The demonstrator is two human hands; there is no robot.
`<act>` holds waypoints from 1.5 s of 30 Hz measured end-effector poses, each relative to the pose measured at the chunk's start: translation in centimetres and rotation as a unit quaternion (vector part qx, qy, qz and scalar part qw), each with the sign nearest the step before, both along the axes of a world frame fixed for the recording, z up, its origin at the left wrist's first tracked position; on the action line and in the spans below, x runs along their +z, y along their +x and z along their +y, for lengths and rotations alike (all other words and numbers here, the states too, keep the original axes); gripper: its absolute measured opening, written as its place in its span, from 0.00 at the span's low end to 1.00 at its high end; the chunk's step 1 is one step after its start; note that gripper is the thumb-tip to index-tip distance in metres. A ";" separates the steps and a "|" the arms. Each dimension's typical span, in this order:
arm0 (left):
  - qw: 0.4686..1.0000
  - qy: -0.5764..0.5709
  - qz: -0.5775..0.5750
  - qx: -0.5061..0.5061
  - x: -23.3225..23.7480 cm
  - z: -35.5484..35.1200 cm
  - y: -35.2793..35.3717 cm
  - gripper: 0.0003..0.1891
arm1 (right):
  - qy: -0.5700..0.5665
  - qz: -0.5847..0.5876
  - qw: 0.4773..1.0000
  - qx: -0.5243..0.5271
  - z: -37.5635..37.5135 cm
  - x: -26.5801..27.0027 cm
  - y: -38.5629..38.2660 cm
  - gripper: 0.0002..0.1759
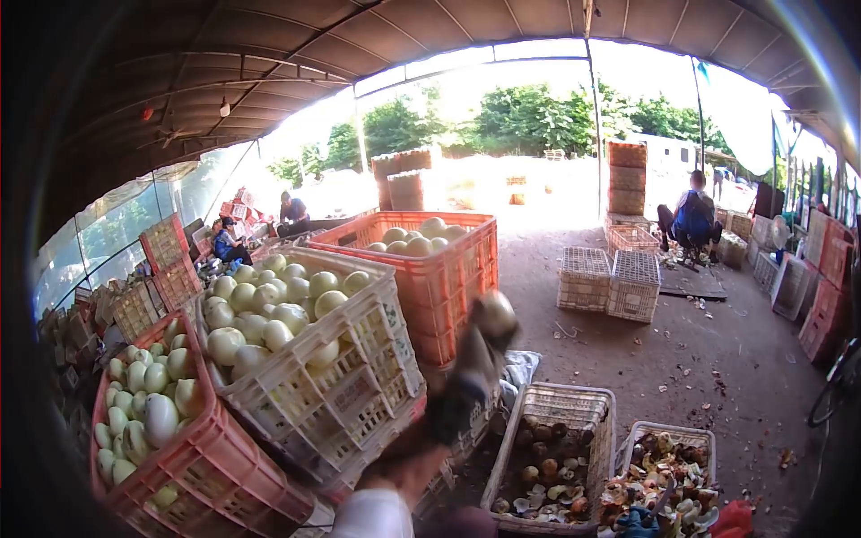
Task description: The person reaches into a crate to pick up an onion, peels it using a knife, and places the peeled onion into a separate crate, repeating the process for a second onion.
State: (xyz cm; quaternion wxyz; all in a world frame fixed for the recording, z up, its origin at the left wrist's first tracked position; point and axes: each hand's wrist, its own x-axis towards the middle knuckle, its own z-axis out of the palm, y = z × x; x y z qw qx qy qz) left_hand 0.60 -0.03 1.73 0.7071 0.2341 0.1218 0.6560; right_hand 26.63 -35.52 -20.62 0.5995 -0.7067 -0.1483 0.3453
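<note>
My left hand (471,363), in a dark and grey glove, is stretched forward and blurred by motion. It holds a pale peeled onion (498,314) near the front corner of an orange crate (457,278). Peeled onions (278,305) heap up in a white crate (354,377) left of my arm. At the bottom edge a blue glove-like shape (639,522) lies over the peelings, a thin blade-like piece (665,493) beside it; I cannot tell whether this is my right hand. Brown-skinned onions (549,453) and scraps sit in a long crate (520,511).
A pink crate (206,466) of peeled onions stands far left. Onion skins (664,475) fill a crate at lower right. Two pale crates (610,282) stand upside down on the dirt floor (717,359). A person (692,215) sits at back right; others sit at back left.
</note>
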 end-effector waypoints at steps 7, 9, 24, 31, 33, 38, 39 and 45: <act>0.988 0.058 0.135 0.036 5.7 4.4 -6.1 0.12 | 0.016 0.007 1.000 -0.003 -1.5 -1.2 -0.3 0.16; 0.979 0.054 0.194 -0.017 -0.6 2.3 -5.8 0.11 | 0.027 0.010 1.000 -0.010 -2.3 -2.0 -0.2 0.16; 0.644 -0.036 0.720 -0.256 -37.5 -3.3 -1.1 0.22 | 0.002 0.042 0.998 -0.044 -3.9 -1.6 -0.1 0.17; 0.369 0.153 0.875 -0.274 -44.4 0.4 5.8 0.23 | -0.070 0.043 0.993 -0.087 -2.6 0.5 -0.1 0.24; 0.345 0.141 0.893 -0.253 -46.2 1.4 7.8 0.24 | -0.091 0.035 0.992 -0.083 -2.9 0.1 0.5 0.25; 0.337 0.119 0.904 -0.233 -51.9 3.5 11.1 0.24 | -0.116 0.048 0.986 -0.109 -3.7 -1.7 1.1 0.30; 0.334 0.103 0.910 -0.222 -53.6 3.7 11.5 0.27 | -0.109 0.051 0.985 -0.122 -4.4 -2.7 1.1 0.33; 0.345 0.024 0.923 -0.168 -58.2 3.0 12.6 0.37 | -0.160 0.057 0.980 -0.104 -4.3 -3.6 1.7 0.31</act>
